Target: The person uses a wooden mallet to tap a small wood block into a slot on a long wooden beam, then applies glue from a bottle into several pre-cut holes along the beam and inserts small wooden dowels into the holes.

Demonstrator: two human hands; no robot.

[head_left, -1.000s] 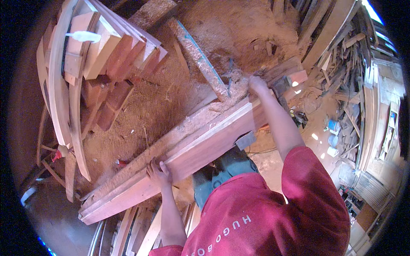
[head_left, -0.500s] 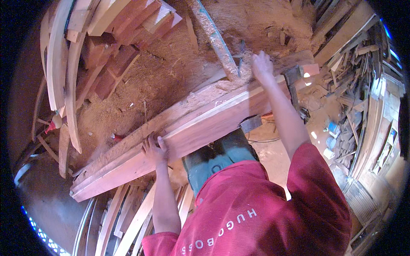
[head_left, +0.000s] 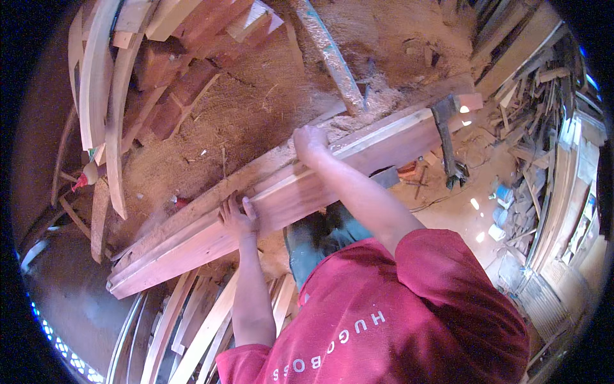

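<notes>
A long pinkish wooden plank (head_left: 288,208) stands on edge along a dusty workbench, running from lower left to upper right. My left hand (head_left: 240,216) lies open against its near face, fingertips over the top edge and thumb apart. Farther right along the plank, my right hand (head_left: 311,144) is closed over the top edge. What its fingers hold, if anything, is hidden. A dark metal clamp (head_left: 443,128) sits across the plank near its right end.
A pale, sawdust-covered bar (head_left: 332,61) slants to the bench from the far side. Curved boards (head_left: 96,77) and reddish blocks (head_left: 160,64) stand at the far left. More pale boards (head_left: 204,326) lean below the plank. Wood scraps (head_left: 518,128) and a blue-and-white container (head_left: 503,194) lie at right.
My right hand has moved left and nearer along the plank, from beside its right end to about its middle. My left hand stays on the plank. The view has shifted slightly.
</notes>
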